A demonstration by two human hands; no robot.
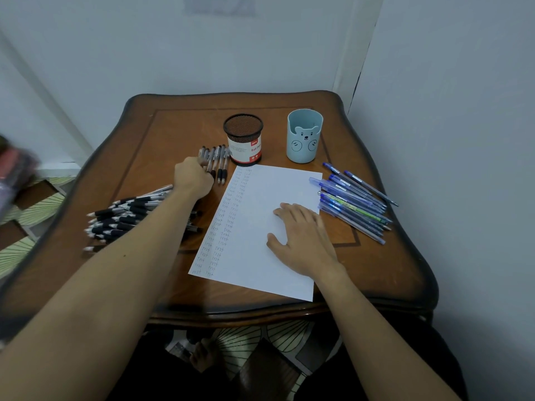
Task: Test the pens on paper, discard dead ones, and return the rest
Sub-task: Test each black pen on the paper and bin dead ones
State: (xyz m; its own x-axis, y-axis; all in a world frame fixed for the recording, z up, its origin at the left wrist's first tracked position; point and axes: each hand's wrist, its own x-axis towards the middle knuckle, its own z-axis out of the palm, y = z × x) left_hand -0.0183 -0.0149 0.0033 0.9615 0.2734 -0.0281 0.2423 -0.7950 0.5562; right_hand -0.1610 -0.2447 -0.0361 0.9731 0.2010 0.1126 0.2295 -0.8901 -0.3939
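Observation:
A white sheet of paper (260, 227) lies mid-table with two columns of small written words down its left side. My right hand (301, 238) rests flat on the sheet, fingers spread. My left hand (192, 178) reaches to a short row of black-grip pens (218, 160) beside the black mesh pen cup (243, 138); its fingers curl round one of those pens. A large pile of black-grip pens (127, 215) lies at the left, partly under my left forearm. Several blue pens (353, 201) lie at the right of the paper.
A light blue bear-faced cup (304, 137) stands right of the mesh cup. The brown wooden table (376, 270) sits in a corner between pale walls. A blurred dark object (14, 175) shows at the far left edge. Patterned floor lies below.

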